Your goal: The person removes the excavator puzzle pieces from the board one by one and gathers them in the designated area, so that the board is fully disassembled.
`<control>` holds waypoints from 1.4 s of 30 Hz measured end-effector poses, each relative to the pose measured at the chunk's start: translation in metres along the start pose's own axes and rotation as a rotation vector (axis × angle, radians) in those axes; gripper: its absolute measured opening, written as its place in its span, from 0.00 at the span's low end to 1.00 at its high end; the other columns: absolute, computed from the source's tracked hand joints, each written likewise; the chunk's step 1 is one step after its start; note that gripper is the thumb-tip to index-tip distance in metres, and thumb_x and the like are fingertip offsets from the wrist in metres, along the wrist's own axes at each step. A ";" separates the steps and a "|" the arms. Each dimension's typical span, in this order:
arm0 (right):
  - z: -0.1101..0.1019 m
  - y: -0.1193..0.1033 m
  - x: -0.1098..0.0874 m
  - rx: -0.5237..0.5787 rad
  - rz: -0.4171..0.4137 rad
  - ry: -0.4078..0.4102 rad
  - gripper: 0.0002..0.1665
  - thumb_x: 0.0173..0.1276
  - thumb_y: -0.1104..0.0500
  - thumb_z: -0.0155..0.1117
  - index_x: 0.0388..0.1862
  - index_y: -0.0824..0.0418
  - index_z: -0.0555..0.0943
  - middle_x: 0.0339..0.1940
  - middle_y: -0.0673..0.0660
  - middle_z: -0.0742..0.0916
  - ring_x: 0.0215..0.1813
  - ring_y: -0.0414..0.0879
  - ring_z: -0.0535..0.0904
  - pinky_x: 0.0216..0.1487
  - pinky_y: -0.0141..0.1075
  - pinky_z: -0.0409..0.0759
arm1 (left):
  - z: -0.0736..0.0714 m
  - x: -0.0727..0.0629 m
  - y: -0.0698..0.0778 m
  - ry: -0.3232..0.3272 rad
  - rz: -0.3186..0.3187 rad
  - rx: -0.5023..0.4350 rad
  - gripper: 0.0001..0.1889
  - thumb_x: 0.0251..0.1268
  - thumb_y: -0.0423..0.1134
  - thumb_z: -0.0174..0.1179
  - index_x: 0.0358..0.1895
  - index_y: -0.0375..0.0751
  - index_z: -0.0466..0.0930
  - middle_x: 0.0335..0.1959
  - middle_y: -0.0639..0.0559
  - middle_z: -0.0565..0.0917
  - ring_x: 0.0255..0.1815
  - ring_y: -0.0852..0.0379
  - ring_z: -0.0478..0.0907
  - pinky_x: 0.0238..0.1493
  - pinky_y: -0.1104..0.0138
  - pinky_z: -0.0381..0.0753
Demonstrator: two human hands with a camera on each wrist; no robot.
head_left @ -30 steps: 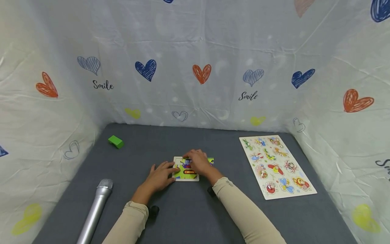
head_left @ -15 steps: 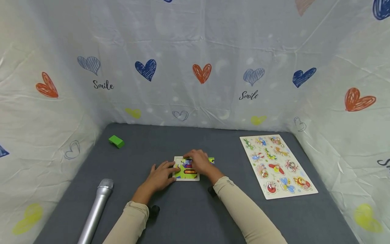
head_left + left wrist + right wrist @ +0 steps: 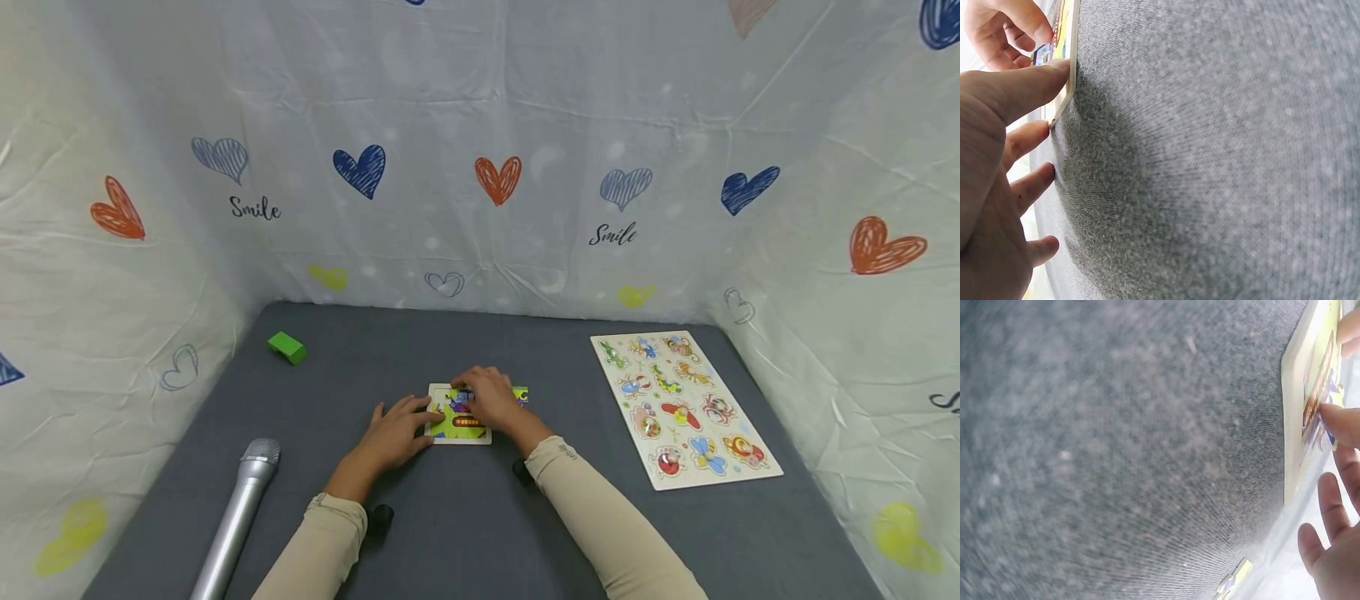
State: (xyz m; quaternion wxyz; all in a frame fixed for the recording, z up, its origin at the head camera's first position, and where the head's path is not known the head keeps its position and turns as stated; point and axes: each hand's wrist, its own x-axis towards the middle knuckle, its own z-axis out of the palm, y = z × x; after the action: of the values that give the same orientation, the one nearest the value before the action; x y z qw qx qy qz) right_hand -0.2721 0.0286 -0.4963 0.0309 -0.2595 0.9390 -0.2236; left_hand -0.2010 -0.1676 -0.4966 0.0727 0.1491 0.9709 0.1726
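Note:
A small square jigsaw puzzle board [image 3: 442,439] with a pale frame and a colourful vehicle picture lies mid-table. My left hand [image 3: 393,433] rests at its left side, fingers spread and fairly straight, thumb on the front edge. Over the upper right of the board is my right hand [image 3: 491,398]. Its thumb and a finger pinch a blue-and-yellow puzzle piece [image 3: 1334,394], tilted against the picture in the right wrist view. A loose puzzle piece [image 3: 521,394] lies just right of the board, partly behind the right hand.
A green block [image 3: 287,347] sits at the back left. On the left lies a silver microphone [image 3: 240,508]. To the right is a large board with insect and animal pictures [image 3: 682,408]. Heart-printed cloth [image 3: 435,225] surrounds the dark grey table [image 3: 450,533].
Both hands stay at the puzzle board, with only slight finger movement by the right hand over the picture. The whole view shifts very slightly.

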 end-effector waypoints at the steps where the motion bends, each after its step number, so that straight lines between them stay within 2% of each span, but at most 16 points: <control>1: 0.000 0.000 0.000 -0.002 0.000 0.006 0.21 0.67 0.64 0.64 0.58 0.51 0.81 0.57 0.52 0.81 0.60 0.54 0.72 0.58 0.51 0.67 | 0.000 0.000 0.000 0.004 0.002 0.001 0.21 0.67 0.46 0.62 0.63 0.56 0.77 0.72 0.49 0.66 0.76 0.42 0.56 0.67 0.31 0.48; 9: 0.005 0.003 -0.002 -0.030 -0.034 0.085 0.20 0.65 0.64 0.67 0.55 0.49 0.82 0.54 0.50 0.83 0.59 0.51 0.73 0.59 0.50 0.68 | 0.000 0.000 0.001 0.002 0.010 0.004 0.21 0.66 0.46 0.62 0.63 0.56 0.78 0.72 0.49 0.66 0.75 0.42 0.56 0.67 0.32 0.48; 18: 0.005 0.003 -0.007 -0.025 -0.067 0.121 0.18 0.63 0.65 0.68 0.50 0.49 0.82 0.46 0.50 0.83 0.52 0.49 0.76 0.57 0.50 0.70 | 0.000 0.001 0.001 0.000 0.011 0.009 0.21 0.66 0.46 0.62 0.62 0.57 0.78 0.72 0.49 0.67 0.75 0.42 0.57 0.67 0.31 0.48; 28: 0.007 0.003 -0.008 -0.025 -0.120 0.170 0.07 0.69 0.58 0.65 0.44 0.48 0.84 0.40 0.47 0.86 0.44 0.45 0.78 0.52 0.49 0.73 | 0.003 0.004 0.000 0.005 0.010 0.009 0.21 0.66 0.46 0.62 0.62 0.57 0.78 0.72 0.49 0.67 0.75 0.43 0.57 0.67 0.32 0.47; 32: 0.006 0.003 -0.008 0.022 -0.082 0.179 0.08 0.69 0.58 0.64 0.45 0.49 0.84 0.41 0.48 0.86 0.44 0.46 0.79 0.56 0.51 0.72 | 0.005 0.004 -0.001 0.000 0.009 0.012 0.21 0.66 0.46 0.62 0.63 0.57 0.77 0.72 0.50 0.66 0.75 0.43 0.57 0.67 0.32 0.48; 37: 0.000 0.006 -0.008 0.143 -0.031 0.185 0.08 0.70 0.58 0.63 0.46 0.51 0.84 0.45 0.50 0.86 0.49 0.48 0.79 0.61 0.54 0.68 | 0.005 0.003 -0.003 0.004 0.011 0.009 0.21 0.66 0.46 0.62 0.63 0.57 0.77 0.73 0.49 0.66 0.75 0.42 0.57 0.67 0.31 0.48; 42: -0.016 0.025 -0.014 0.207 0.020 0.193 0.08 0.71 0.58 0.61 0.47 0.53 0.83 0.46 0.51 0.86 0.51 0.49 0.80 0.62 0.56 0.66 | 0.004 0.002 -0.003 0.010 0.011 0.006 0.21 0.67 0.45 0.62 0.63 0.56 0.77 0.73 0.48 0.66 0.75 0.41 0.57 0.67 0.31 0.47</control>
State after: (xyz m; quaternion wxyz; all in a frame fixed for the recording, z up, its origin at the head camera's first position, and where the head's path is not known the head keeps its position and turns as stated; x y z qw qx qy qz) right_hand -0.2750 0.0609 -0.4939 -0.0305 -0.2227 0.9121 -0.3429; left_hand -0.2032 -0.1682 -0.5012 0.0665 0.1539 0.9709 0.1709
